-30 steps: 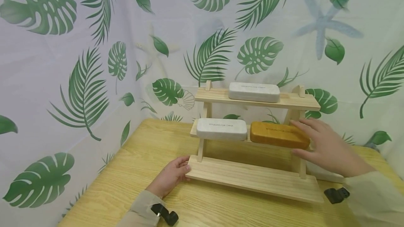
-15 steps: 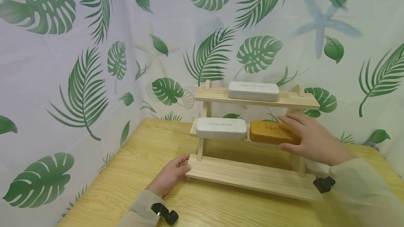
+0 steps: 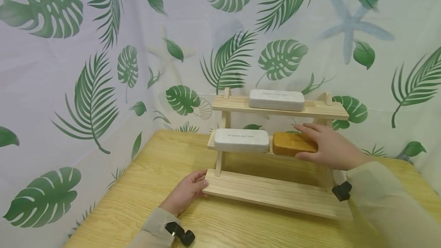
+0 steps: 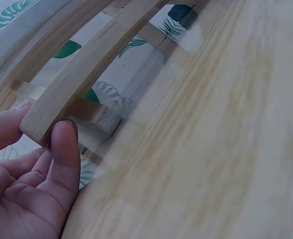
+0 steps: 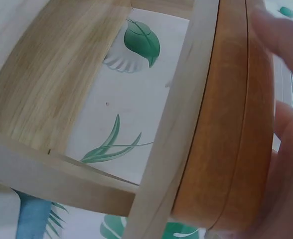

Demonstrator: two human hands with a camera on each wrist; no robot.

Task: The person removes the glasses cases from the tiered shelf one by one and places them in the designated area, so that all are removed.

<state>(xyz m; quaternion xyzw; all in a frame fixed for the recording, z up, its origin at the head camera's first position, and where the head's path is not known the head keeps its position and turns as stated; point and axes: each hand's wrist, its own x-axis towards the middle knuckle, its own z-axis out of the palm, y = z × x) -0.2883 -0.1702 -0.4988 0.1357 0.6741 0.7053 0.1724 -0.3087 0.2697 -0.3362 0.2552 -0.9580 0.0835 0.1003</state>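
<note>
A light wooden three-tier display rack (image 3: 275, 194) stands on the table. My left hand (image 3: 186, 192) grips the left end of its bottom shelf, thumb on top and fingers beneath; the left wrist view shows the pinched board end (image 4: 52, 119). On the middle shelf lies an orange-brown glasses case (image 3: 291, 146). My right hand (image 3: 332, 146) holds it over its right part, thumb along the front and fingers at the back, hiding that end. The right wrist view shows the case (image 5: 226, 124) lying along the shelf edge. Beside it sits a white glasses case (image 3: 241, 141).
Another white glasses case (image 3: 276, 100) rests on the top shelf. A pale object (image 3: 340, 175) shows partly behind the rack's right side. A leaf-patterned cloth (image 3: 186, 68) hangs behind the yellow wooden table (image 3: 138, 186).
My right hand has moved left along the orange-brown glasses case, from its right end toward the middle, covering more of it. The left hand and the rack have stayed put.
</note>
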